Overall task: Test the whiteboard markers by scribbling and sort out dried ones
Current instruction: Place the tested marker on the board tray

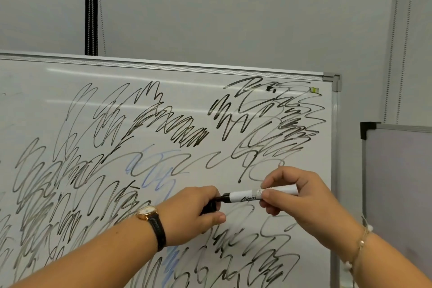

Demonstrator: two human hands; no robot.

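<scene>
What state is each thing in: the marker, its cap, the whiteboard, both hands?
White-barrelled black marker: uncapped, held level.
Black plastic cap: off, at the marker's tip.
Left hand: grips the cap.
Right hand: pinches the marker barrel.
Aluminium-framed whiteboard: covered in black, grey and blue scribbles.

I see a white whiteboard (187,91) covered in black, grey and faint blue scribbles (187,133); the marker (243,197) is white with black lettering, its cap (210,207) black; the watch (147,211) gold, black-strapped.
</scene>
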